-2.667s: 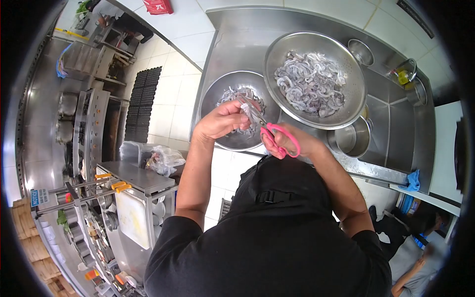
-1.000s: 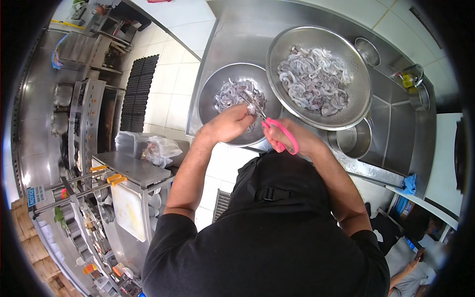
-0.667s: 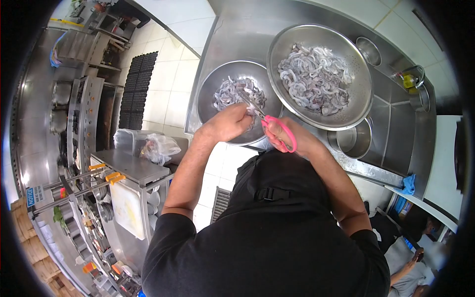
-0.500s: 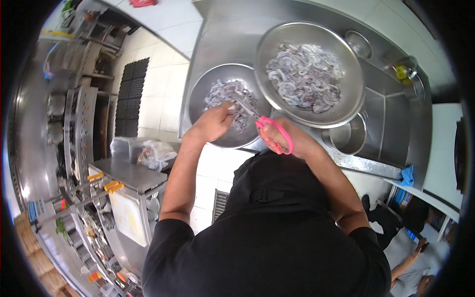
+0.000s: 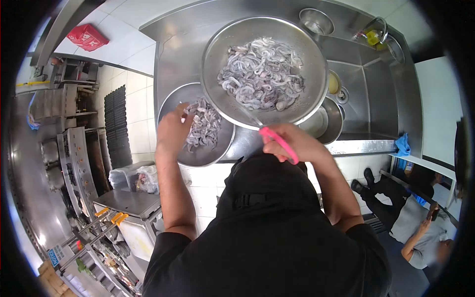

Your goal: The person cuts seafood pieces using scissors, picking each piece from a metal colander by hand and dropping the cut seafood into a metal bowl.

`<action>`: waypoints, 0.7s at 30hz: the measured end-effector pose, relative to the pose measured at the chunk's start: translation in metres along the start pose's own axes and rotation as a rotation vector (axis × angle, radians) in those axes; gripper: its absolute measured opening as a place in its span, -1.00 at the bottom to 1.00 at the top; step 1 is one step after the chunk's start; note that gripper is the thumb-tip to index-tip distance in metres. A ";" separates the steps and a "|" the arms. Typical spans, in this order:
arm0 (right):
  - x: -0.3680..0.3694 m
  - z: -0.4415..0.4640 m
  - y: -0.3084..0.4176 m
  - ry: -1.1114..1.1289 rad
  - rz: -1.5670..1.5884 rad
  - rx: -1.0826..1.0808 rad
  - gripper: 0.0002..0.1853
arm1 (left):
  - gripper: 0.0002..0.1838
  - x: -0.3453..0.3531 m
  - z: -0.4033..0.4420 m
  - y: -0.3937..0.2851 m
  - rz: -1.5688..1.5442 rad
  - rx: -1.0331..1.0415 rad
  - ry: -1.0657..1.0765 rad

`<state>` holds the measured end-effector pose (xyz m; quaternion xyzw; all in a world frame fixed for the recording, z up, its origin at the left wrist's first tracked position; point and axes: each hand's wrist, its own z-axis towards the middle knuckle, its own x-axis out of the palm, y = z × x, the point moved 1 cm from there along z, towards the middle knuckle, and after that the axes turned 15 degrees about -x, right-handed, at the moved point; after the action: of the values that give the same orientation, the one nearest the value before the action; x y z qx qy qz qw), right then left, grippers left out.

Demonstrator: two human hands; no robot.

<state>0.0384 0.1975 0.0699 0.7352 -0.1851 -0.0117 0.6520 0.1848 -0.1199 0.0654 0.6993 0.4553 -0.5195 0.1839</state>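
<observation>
In the head view, my right hand (image 5: 292, 141) grips a pair of pink-handled scissors (image 5: 280, 140). The blades reach up and left across the near rim of the large steel bowl (image 5: 217, 42), which is full of grey-white squid pieces (image 5: 264, 74). My left hand (image 5: 173, 127) is over the left side of a smaller steel bowl (image 5: 225, 146), beside a pile of cut squid (image 5: 205, 126). Its thumb and fingers are bent close together, and whatever is between the tips is too small to make out. The large bowl overlaps the smaller one's right edge.
Right of the bowls lies a steel sink (image 5: 381, 94) with a pot (image 5: 331, 121) at its left. A small steel bowl (image 5: 316, 22) stands behind. A blue cloth (image 5: 403, 144) hangs on the front edge. At lower right a seated person (image 5: 415, 227) holds a phone.
The scissors have moved from the smaller bowl's squid to the large bowl's near rim. My left hand has parted from them toward the smaller bowl's left side. The whole view has shifted.
</observation>
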 end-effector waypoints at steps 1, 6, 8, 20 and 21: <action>-0.011 -0.008 0.002 -0.036 0.008 -0.015 -0.65 | -0.59 0.000 0.002 -0.013 -0.065 0.084 -0.057; -0.056 -0.040 0.014 -0.250 0.044 -0.037 -0.68 | -0.76 0.015 0.024 -0.101 -0.189 0.399 -0.178; -0.071 -0.047 0.002 -0.271 -0.020 -0.098 -0.52 | -0.78 0.037 0.052 -0.131 -0.074 0.413 -0.195; -0.119 -0.074 -0.004 -0.337 0.104 -0.149 -0.66 | -0.61 0.113 0.121 -0.229 0.300 0.498 -0.190; -0.121 -0.075 -0.008 -0.336 0.111 -0.155 -0.66 | -0.62 0.116 0.123 -0.232 0.314 0.479 -0.176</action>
<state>-0.0531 0.3042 0.0466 0.6592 -0.3303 -0.1124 0.6662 -0.0710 -0.0383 -0.0363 0.7370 0.1882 -0.6359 0.1305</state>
